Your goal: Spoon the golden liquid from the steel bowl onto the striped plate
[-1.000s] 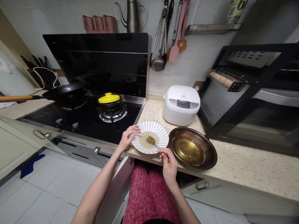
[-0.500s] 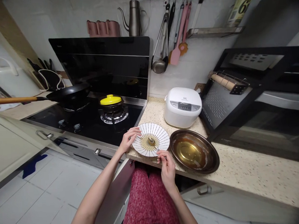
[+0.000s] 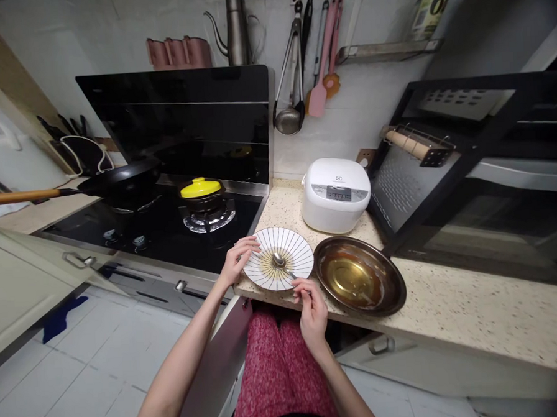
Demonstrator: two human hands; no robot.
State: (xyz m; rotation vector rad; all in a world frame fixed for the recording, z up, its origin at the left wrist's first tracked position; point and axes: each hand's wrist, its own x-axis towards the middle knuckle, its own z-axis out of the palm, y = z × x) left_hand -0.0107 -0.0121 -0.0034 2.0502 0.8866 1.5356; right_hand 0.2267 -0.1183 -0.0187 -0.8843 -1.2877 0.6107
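A white plate [image 3: 263, 278] with dark radiating lines sits on the counter near its front edge. Its middle looks wet with a yellowish-brown liquid. My left hand [image 3: 237, 258] is at the plate's left rim, its fingers over the edge and gripping it. My right hand [image 3: 311, 306] pinches the handle of a metal spoon [image 3: 278, 259] at the plate's near right side. The spoon's bowl is over the middle of the plate; whether it touches the plate I cannot tell. To the right of the plate stands a wide brown metal bowl [image 3: 325, 265] with a shiny golden bottom.
Behind the bowl stands a white rice cooker [image 3: 336, 196]. A small pot with a yellow lid [image 3: 199, 188] and a black wok [image 3: 120, 178] are on the stove [image 3: 168, 239] at left. A black rack [image 3: 480, 135] borders the right. Below, a cabinet door [image 3: 212, 361] hangs open.
The spoon's bowl has risen or turned slightly within the plate and shows more of its inside. Both hands keep their holds. The camera view has shifted a little.
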